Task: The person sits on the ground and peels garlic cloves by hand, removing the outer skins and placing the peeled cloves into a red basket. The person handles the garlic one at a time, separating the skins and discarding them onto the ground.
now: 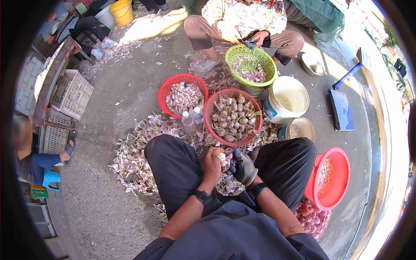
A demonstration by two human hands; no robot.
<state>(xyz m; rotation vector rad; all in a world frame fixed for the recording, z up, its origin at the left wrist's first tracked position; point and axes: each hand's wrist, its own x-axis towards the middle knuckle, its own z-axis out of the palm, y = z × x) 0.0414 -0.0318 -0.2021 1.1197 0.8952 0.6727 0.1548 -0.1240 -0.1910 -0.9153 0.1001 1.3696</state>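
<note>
Between my knees, a pinkish, partly peeled garlic bulb is held in both hands. My bare left hand grips it from the left, with a small orange thing at its fingertips that I cannot make out. A grey work glove with dark fingertips covers my right hand, which closes on the bulb from the right. Below them lies a heap of garlic skins. Just beyond my hands stands a red plastic basket of whole garlic bulbs with stems.
Left of that basket are two plastic bottles and a red basket of cloves. A green basket stands before a seated co-worker. To the right are white buckets, a red tub of peeled cloves and a mesh sack of garlic.
</note>
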